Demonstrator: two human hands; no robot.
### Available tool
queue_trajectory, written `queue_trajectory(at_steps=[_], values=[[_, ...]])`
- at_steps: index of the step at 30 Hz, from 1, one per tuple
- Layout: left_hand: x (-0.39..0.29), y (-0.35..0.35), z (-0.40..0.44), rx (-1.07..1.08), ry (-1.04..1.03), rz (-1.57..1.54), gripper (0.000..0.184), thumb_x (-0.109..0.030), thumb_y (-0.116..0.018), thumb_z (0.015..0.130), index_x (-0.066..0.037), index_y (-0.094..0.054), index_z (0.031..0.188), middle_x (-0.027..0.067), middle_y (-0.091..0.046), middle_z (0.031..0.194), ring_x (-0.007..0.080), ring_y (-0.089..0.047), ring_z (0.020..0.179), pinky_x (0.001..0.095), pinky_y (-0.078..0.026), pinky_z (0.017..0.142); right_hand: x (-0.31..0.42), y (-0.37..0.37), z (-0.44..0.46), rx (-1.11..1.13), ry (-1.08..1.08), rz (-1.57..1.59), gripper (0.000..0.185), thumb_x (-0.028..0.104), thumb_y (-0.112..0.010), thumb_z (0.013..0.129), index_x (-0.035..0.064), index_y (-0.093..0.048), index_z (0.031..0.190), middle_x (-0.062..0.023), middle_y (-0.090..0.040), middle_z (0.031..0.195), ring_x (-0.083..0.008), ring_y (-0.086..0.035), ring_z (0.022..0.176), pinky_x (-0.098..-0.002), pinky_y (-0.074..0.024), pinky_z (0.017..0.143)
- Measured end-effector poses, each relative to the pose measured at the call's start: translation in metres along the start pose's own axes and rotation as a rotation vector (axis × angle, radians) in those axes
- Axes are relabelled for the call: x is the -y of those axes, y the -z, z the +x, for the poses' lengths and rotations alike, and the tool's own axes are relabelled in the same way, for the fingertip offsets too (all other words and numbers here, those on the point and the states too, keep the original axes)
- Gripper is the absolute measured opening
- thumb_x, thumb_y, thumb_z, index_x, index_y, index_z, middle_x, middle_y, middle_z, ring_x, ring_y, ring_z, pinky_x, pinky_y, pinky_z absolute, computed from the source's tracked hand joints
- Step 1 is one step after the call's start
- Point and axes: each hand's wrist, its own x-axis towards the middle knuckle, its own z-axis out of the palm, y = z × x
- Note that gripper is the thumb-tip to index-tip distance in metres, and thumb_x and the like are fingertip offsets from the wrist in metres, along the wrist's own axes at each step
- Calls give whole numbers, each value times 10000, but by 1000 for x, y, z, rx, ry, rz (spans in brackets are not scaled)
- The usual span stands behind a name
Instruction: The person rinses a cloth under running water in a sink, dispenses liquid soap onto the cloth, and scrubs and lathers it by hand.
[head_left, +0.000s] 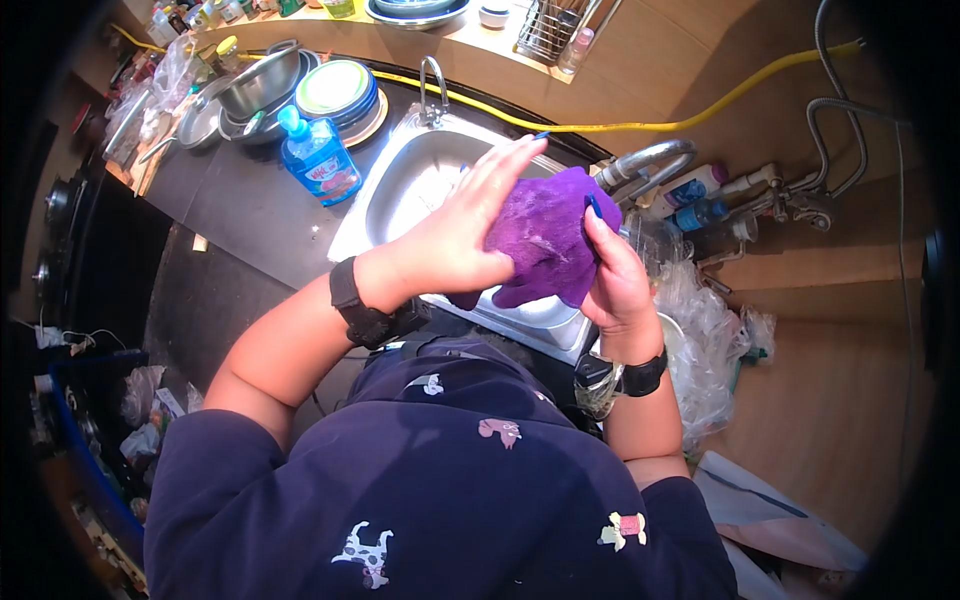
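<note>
A crumpled purple cloth (545, 235) with pale, soapy-looking marks is held up over the steel sink (392, 195). My right hand (620, 280) grips it from the right side, thumb on top and the other fingers hidden beneath. On the cloth's left side is my left hand (450, 235), its fingers stretched out and the thumb near the cloth's edge. Whether the left palm touches the fabric is hard to tell. Part of the sink lies hidden under my hands and the cloth.
Left of the sink stands a blue soap pump bottle (320, 165), near stacked plates (335, 90) and metal pots (262, 90). A tap (650, 160) rises at the right rim. A yellow hose (640, 127) runs behind the sink. Plastic bags (695, 350) hang at the right.
</note>
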Motion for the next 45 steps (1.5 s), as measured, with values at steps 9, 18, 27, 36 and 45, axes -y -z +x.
queue_trajectory(at_steps=[9,18,27,36,45], values=[[4,-20,6,-20,14,182,890,-367,-789,580,-44,-356,1287,189,-525,1136,355,-521,1019,394,-417,878,-7,-1,-5,72,-43,-247,445,337,-326,963,34,-372,1285,-122,-507,1214,-226,-520,1096,-371,-424,940],[5,-22,5,-179,-51,268,313,-345,-571,822,-39,-575,888,162,-582,746,355,-570,721,424,-447,628,-9,1,-5,81,-44,-236,434,335,-291,971,26,-396,1258,-113,-522,1182,-217,-540,1059,-346,-441,911],[12,-23,6,-187,11,-2,388,-360,-590,796,-39,-550,1010,175,-600,861,366,-574,791,419,-456,691,-11,0,-2,25,-17,-198,439,319,-305,969,15,-368,1280,-130,-497,1220,-225,-527,1085,-365,-422,937],[0,-24,4,-187,-69,355,771,-507,-757,541,-66,-491,1114,144,-594,872,328,-590,805,405,-473,710,-5,-2,-5,88,-85,-217,438,332,-333,962,5,-414,1242,-125,-542,1165,-224,-557,1042,-356,-444,911],[-12,-18,3,-52,-1,426,439,-462,-713,628,-68,-620,798,138,-611,673,309,-609,646,388,-486,595,-4,2,-9,21,-137,-422,426,333,-341,965,4,-476,1199,-89,-570,1113,-156,-560,992,-299,-454,861]])
